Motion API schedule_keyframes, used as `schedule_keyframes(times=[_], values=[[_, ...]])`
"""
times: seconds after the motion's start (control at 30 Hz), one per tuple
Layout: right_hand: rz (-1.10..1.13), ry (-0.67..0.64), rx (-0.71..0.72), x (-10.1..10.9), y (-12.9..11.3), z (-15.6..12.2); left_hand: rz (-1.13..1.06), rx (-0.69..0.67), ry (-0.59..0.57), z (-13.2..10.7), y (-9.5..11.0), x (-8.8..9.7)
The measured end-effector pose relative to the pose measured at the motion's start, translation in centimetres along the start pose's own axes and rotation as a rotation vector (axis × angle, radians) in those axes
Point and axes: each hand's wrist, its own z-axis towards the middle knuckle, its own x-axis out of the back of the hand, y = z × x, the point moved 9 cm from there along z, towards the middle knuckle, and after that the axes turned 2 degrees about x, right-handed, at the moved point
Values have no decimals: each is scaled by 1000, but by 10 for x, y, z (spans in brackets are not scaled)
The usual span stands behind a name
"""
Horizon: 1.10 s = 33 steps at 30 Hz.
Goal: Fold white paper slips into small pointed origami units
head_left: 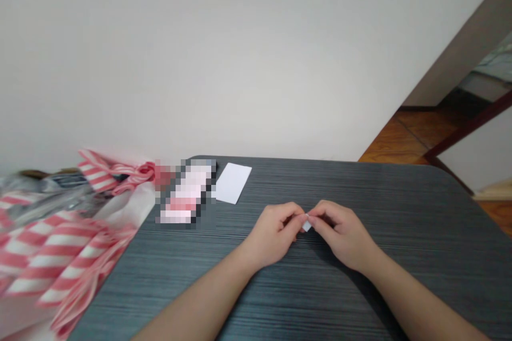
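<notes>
white piece [306, 226] between left grip [272, 233], right grip [347, 233]

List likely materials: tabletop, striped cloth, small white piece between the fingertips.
Tabletop: likely wood-grain laminate, low sheen; fine parallel streaks, rounded corners.
Striped cloth: soft fabric, matte, fibre unclear; loose folds and bunching.
Small white piece: probably paper or thin card, matte; flat with straight edges, but mostly hidden.

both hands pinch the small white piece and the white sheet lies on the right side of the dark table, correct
Wrong side: the head view shows the white sheet on the left side of the dark table. The left hand and right hand do pinch the small white piece.
</notes>
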Motion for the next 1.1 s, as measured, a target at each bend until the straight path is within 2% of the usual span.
schedule_keyframes(times=[0.37, 0.6, 0.73, 0.93, 1.1], values=[[131, 5, -127, -4, 18, -3, -26, -2, 51, -1, -1, 2], [224, 94, -145, 1, 30, -8, -239, 49, 175, 1, -14, 9], [235, 103, -178, 2, 35, -10, -335, 68, 223, 1, -18, 12], [295, 87, -204, -3, 38, -10, -316, 63, 203, 1, -19, 10], [226, 78, -196, -2, 38, -9, -299, 51, 174, 2, -20, 8]])
